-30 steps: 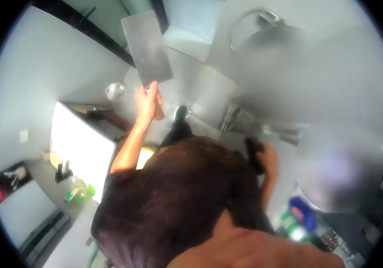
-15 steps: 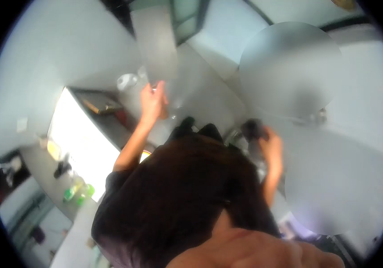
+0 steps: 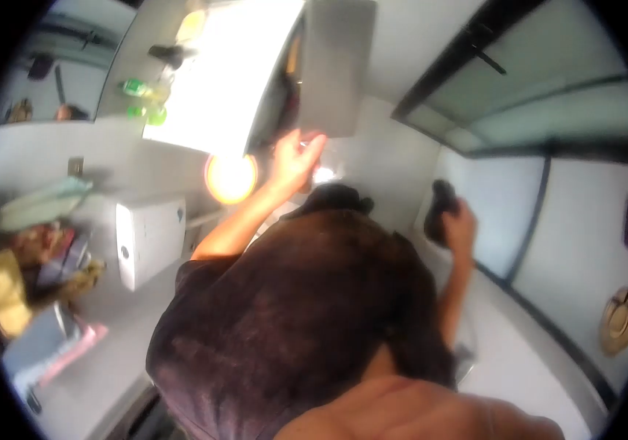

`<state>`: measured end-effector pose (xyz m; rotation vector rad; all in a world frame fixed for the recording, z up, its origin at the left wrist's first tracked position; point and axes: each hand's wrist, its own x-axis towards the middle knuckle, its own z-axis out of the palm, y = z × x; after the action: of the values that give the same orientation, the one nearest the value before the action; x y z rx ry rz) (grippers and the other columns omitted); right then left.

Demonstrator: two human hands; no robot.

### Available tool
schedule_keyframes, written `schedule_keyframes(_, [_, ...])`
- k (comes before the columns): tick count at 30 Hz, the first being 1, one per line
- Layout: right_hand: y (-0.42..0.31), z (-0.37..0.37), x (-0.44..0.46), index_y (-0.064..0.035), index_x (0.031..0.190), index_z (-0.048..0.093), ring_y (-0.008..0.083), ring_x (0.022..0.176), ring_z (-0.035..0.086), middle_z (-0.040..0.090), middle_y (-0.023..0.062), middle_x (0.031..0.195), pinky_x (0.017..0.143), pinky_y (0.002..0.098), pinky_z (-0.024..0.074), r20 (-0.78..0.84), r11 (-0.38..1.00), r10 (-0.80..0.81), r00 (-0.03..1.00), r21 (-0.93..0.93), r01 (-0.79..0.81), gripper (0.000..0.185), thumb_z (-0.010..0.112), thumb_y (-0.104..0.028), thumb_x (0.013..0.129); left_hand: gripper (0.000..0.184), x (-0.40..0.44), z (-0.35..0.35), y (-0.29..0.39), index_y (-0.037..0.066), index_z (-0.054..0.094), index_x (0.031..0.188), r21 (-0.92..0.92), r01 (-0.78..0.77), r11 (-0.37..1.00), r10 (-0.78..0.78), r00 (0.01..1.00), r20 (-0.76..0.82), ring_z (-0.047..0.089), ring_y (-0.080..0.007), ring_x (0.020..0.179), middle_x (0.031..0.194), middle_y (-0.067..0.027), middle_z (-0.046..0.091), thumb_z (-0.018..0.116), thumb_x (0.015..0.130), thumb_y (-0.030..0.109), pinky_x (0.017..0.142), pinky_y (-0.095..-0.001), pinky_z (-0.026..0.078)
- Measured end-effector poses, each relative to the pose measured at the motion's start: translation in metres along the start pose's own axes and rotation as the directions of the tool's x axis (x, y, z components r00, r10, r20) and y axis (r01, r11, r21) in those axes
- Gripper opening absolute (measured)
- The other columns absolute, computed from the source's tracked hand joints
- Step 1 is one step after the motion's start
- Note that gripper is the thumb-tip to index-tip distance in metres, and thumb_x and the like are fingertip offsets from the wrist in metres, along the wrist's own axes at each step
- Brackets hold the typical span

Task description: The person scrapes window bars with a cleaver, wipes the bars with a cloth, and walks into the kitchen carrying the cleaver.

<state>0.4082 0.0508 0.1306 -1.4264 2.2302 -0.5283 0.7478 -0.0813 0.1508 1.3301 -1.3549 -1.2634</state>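
Note:
My left hand (image 3: pixel 293 163) is closed at the lower end of a flat grey rectangular panel (image 3: pixel 339 66), which stretches away from me. A small shiny bit shows by the fingers. Just left of the panel is the dark side of a cabinet under a brightly lit white top (image 3: pixel 229 66). Out to the right, my right hand (image 3: pixel 460 229) is closed around a dark, rounded object (image 3: pixel 441 213); its kind is too blurred to make out.
Green bottles (image 3: pixel 145 99) stand by the lit top. A white box-shaped unit (image 3: pixel 149 238) and piled cloths (image 3: pixel 42 257) are on the left. Black-framed glass panels (image 3: pixel 541 88) run along the right, with a straw hat (image 3: pixel 622 319) beyond. A mirror (image 3: pixel 64 59) is at upper left.
My view has turned left, bringing the cabinet to the upper middle and the cloths into sight. The panel and the dark object have stayed with my hands.

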Motion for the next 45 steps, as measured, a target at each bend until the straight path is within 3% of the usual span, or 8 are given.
schedule_keyframes(8, [-0.217,0.023,0.128,-0.0002,0.112,0.054,0.0274,0.096,0.058,0.06,0.0167,0.107,0.083,0.0353,0.044,0.082,0.712,-0.683,0.726,0.298,0.636,0.043,0.063,-0.019,0.074,0.014,-0.024,-0.089,0.026,0.002,0.048,0.079,0.057,-0.133,0.989,0.145,0.885,-0.443,0.046,-0.0112,0.045,0.056,-0.0043,0.05,0.047,0.09,0.011,0.043,-0.0235,0.037])
schedule_keyframes(11, [-0.309,0.049,0.159,-0.0026,0.131,0.036,0.0238,0.127,0.033,0.038,0.0112,0.135,0.097,0.0338,0.0354,0.243,0.506,-0.834,0.495,0.694,0.512,0.062,0.062,-0.028,0.08,0.012,-0.01,-0.094,0.044,0.0,0.047,0.084,-0.173,-0.284,0.943,0.144,0.817,-0.558,0.046,-0.0121,0.045,0.056,-0.0056,0.049,0.046,0.091,0.009,0.043,-0.0245,0.04])
schedule_keyframes(15, [-0.331,0.106,0.188,-0.0016,0.13,0.034,0.0272,0.123,0.037,0.034,0.0125,0.135,0.095,0.0362,0.0371,0.234,0.562,-0.821,0.521,0.493,0.664,0.063,0.062,-0.027,0.08,0.009,0.013,-0.104,0.038,-0.001,0.05,0.089,0.058,-0.271,0.961,0.257,0.794,-0.551,0.047,-0.0119,0.044,0.057,-0.0054,0.05,0.047,0.09,0.007,0.042,-0.0239,0.039])
schedule_keyframes(21, [-0.138,0.142,0.191,-0.0001,0.105,0.051,0.033,0.088,0.057,0.058,0.02,0.094,0.079,0.0411,0.0453,0.695,0.909,-0.363,0.62,0.12,0.398,0.034,0.056,-0.018,0.077,0.013,0.053,-0.085,0.017,-0.005,0.059,0.08,0.327,-0.3,0.896,0.379,0.9,-0.216,0.056,-0.0157,0.052,0.065,-0.0105,0.061,0.061,0.08,0.009,0.049,-0.0277,0.045])
schedule_keyframes(23, [-0.057,0.142,0.158,-0.0008,0.104,0.053,0.0328,0.094,0.056,0.058,0.0202,0.103,0.081,0.0432,0.0437,0.672,0.94,-0.052,0.739,-0.217,0.263,0.027,0.046,-0.017,0.083,0.013,0.07,-0.069,0.02,-0.004,0.06,0.078,0.43,-0.465,0.774,0.498,0.866,0.04,0.057,-0.0193,0.051,0.066,-0.0127,0.061,0.063,0.079,0.009,0.049,-0.0292,0.045])
schedule_keyframes(27, [0.154,0.164,0.091,-0.0022,0.106,0.055,0.0361,0.096,0.054,0.056,0.0199,0.107,0.082,0.0446,0.0423,0.34,0.964,-0.09,0.936,-0.207,0.167,0.031,0.05,-0.021,0.081,0.012,0.116,-0.003,0.025,0.0,0.061,0.075,0.374,-0.575,0.728,0.382,0.793,0.474,0.055,-0.0221,0.047,0.062,-0.0126,0.057,0.064,0.076,0.012,0.046,-0.0294,0.042])
schedule_keyframes(31, [0.167,0.111,0.008,-0.0033,0.108,0.055,0.0349,0.098,0.053,0.056,0.0191,0.11,0.083,0.0429,0.0427,0.179,0.873,0.488,0.855,-0.113,-0.475,0.033,0.052,-0.022,0.081,0.012,0.152,0.081,0.025,0.004,0.061,0.073,0.204,-0.723,0.66,0.407,0.573,0.712,0.056,-0.0235,0.047,0.059,-0.0102,0.058,0.065,0.075,0.015,0.046,-0.0319,0.044])
schedule_keyframes(45, [0.185,0.12,-0.01,-0.0018,0.121,0.048,0.032,0.116,0.044,0.048,0.0175,0.125,0.099,0.0373,0.033,0.166,0.637,0.691,0.704,0.322,-0.701,0.048,0.052,-0.029,0.082,0.016,0.16,0.327,0.054,-0.004,0.061,0.092,-0.148,-0.635,0.758,0.258,0.084,0.962,0.062,-0.0143,0.063,0.075,-0.0139,0.065,0.06,0.079,0.005,0.051,-0.0257,0.05])
